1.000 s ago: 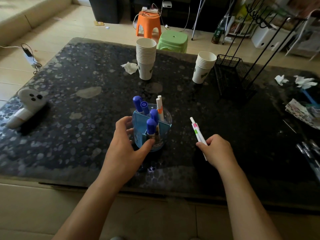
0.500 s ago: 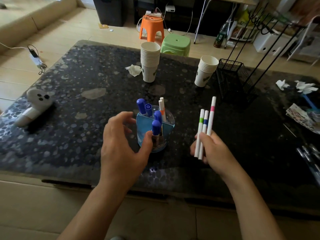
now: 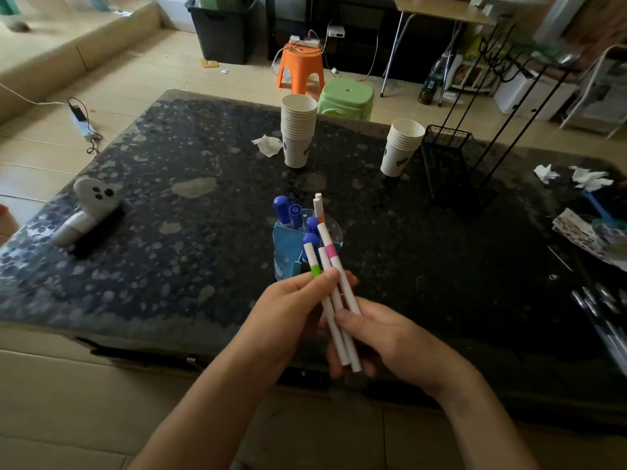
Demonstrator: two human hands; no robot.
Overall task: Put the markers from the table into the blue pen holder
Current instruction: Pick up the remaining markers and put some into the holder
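Three thin white markers (image 3: 334, 293), with green, blue and pink bands, are held in a bunch just in front of the blue pen holder (image 3: 288, 245). My left hand (image 3: 288, 310) pinches them near the green band. My right hand (image 3: 383, 337) grips their lower ends from the right. The holder stands mid-table and holds several blue-capped markers (image 3: 283, 210) and a white one with an orange band (image 3: 318, 208). The bunch and my left hand cover the holder's front right side.
Two stacks of paper cups (image 3: 298, 130) (image 3: 400, 147) stand behind the holder, with a black wire rack (image 3: 451, 157) to the right. A white ghost-shaped object (image 3: 88, 205) lies at the left. Crumpled tissues (image 3: 587, 178) and metal items (image 3: 600, 307) are at the right edge of the dark table (image 3: 169, 232).
My left hand left the holder and took hold of the markers. My right hand lifted the three markers off the table and brought them left, in front of the holder.
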